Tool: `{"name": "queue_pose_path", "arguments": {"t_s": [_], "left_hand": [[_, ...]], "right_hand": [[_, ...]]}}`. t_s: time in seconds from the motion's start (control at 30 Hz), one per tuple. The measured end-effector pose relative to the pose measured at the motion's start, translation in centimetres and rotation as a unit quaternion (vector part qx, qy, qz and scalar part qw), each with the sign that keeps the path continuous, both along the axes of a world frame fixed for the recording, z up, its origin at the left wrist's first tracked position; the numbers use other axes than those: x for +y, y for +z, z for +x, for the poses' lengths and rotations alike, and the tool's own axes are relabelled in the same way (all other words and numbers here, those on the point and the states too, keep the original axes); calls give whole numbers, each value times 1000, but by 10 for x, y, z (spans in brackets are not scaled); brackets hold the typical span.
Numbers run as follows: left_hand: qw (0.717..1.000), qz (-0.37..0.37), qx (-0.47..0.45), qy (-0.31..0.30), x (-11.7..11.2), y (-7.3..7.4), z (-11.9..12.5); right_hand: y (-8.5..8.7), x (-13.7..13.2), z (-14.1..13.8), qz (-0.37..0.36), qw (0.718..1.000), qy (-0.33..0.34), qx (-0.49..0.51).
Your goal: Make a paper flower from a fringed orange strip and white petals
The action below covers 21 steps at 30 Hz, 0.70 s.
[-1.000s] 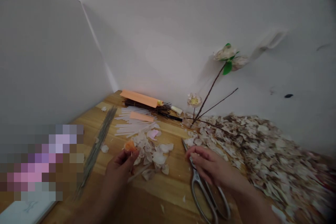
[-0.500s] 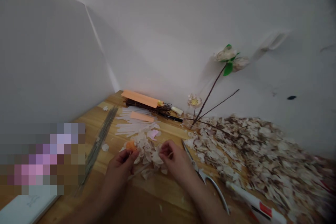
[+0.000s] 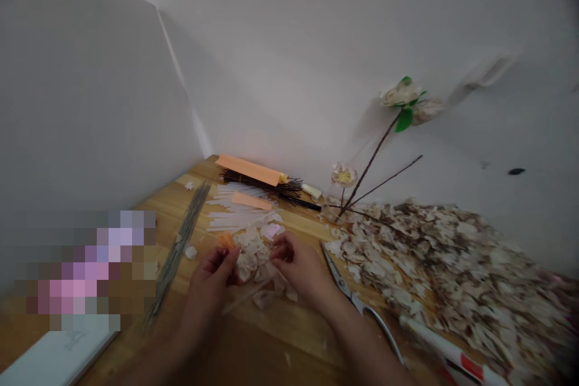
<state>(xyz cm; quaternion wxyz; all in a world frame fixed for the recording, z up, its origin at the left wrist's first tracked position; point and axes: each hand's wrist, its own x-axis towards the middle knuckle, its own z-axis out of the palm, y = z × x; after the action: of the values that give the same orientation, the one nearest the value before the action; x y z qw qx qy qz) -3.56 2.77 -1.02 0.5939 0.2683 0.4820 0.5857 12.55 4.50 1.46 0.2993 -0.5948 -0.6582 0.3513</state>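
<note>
My left hand (image 3: 212,280) pinches a small orange piece (image 3: 225,240) between thumb and fingertips above the wooden table (image 3: 280,325). Close to its right, my right hand (image 3: 301,265) has its fingers curled down into a small heap of pale petals (image 3: 253,250); what it holds is hidden. The two hands are a finger's width apart. Metal scissors (image 3: 357,301) lie on the table just right of my right wrist, untouched.
A large pile of pale petals (image 3: 447,265) covers the right side. Flower stems (image 3: 375,157) lean on the wall. White strips (image 3: 235,214), orange paper (image 3: 248,169), dark twigs (image 3: 266,184), thin wires (image 3: 181,247), a glue tube (image 3: 447,353) and a white card (image 3: 54,356) lie around.
My right hand let go of the scissors and moved left to the small petal heap beside my left hand. The left hand kept the orange piece and rose slightly.
</note>
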Motion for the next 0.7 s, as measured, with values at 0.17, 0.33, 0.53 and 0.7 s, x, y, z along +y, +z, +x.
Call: {"name": "queue_pose_path", "arguments": {"t_s": [0.17, 0.33, 0.53, 0.7], "left_hand": [[996, -19, -14, -88, -11, 2, 11], [975, -25, -34, -217, -26, 0, 23], [959, -24, -27, -281, -33, -9, 30], [954, -19, -28, -299, -38, -15, 37]], "right_hand": [[26, -28, 14, -56, 987, 58, 139], [31, -50, 26, -102, 968, 67, 218], [22, -69, 38, -79, 967, -10, 243], [13, -80, 37, -45, 985, -15, 166]]}}
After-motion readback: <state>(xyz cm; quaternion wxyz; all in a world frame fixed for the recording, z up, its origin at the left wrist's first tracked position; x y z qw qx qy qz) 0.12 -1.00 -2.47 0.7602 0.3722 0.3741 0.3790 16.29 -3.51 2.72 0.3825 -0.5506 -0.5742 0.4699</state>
